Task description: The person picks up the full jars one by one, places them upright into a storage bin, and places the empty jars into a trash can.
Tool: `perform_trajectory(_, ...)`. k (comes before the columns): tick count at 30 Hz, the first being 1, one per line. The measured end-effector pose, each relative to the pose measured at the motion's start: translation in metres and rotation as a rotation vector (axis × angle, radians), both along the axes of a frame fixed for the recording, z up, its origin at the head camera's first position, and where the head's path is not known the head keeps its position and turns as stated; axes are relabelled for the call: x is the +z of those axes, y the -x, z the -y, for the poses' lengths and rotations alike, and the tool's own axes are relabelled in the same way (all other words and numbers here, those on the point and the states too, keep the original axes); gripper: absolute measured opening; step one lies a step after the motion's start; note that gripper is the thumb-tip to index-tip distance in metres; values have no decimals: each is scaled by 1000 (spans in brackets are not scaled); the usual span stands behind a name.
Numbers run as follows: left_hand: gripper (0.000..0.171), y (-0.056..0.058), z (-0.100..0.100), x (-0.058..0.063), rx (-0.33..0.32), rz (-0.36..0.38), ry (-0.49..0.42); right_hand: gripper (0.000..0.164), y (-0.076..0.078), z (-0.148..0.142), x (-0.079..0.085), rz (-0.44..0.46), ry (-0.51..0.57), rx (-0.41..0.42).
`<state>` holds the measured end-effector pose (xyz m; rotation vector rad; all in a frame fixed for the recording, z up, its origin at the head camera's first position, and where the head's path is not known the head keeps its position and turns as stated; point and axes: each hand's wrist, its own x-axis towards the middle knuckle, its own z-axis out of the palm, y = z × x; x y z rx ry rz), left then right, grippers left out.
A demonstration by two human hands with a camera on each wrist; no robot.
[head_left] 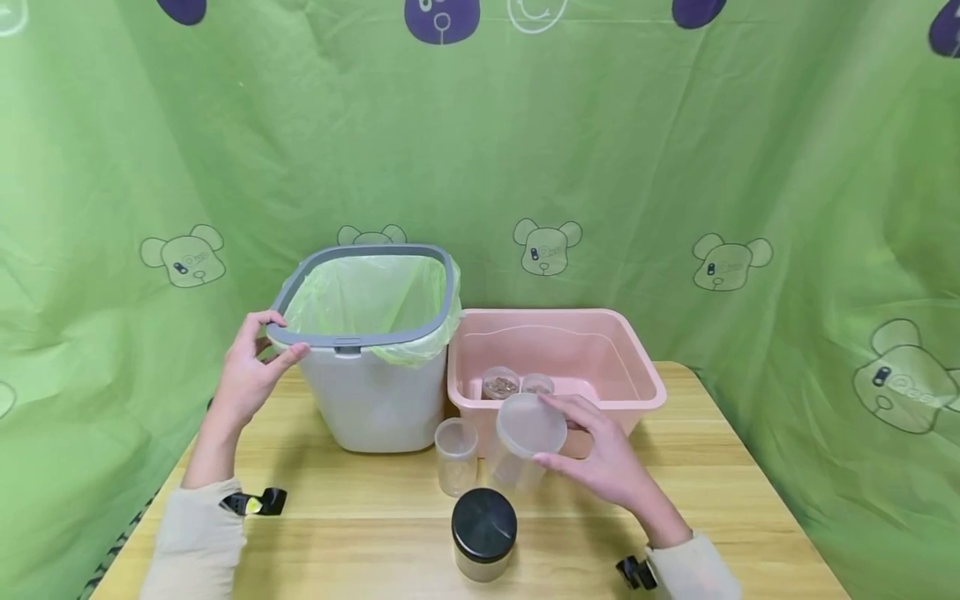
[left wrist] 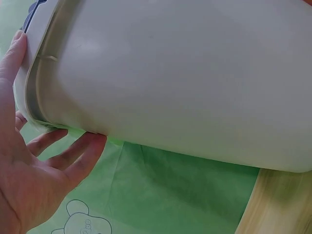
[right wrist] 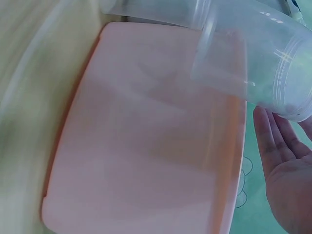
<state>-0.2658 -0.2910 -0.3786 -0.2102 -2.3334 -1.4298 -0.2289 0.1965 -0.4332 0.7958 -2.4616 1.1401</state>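
Observation:
My left hand (head_left: 246,371) grips the near left corner of a white trash bin (head_left: 382,400), its fingers at the grey rim ring (head_left: 360,340). A green bag (head_left: 330,292) lines the bin and hangs over its edge. In front of a pink basin (head_left: 622,406), my right hand (head_left: 603,458) holds a clear plastic jar (head_left: 517,471) around its pale round top, thumb on the near side. The right wrist view shows this jar (right wrist: 224,63) lying across the basin's outer wall. A smaller clear jar (head_left: 457,467) stands just left of it.
A jar with a black lid (head_left: 483,525) stands on the wooden table (head_left: 360,533) nearest to me. Inside the basin are two small clear containers, one with brownish bits (head_left: 500,385). A green cloth (head_left: 622,150) with bear prints hangs behind and along the sides.

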Motion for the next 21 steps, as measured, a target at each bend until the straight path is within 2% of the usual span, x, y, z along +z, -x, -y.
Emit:
perform_trajectory(5,53,0,-5,-4,36,-53,-13,73,3,0,10,-17,44,10)
perform_trajectory(10,51,2,-8,-11,82,-123,-47,72,7,2,28,-4,95,30)
perform_trajectory(16,53,3,-11,-13,92,-110,-78,71,15,6,54,-14,178,85)
perform_trajectory(21,56,5,-12,-17,87,-109,-89,71,21,14,83,2,244,113)
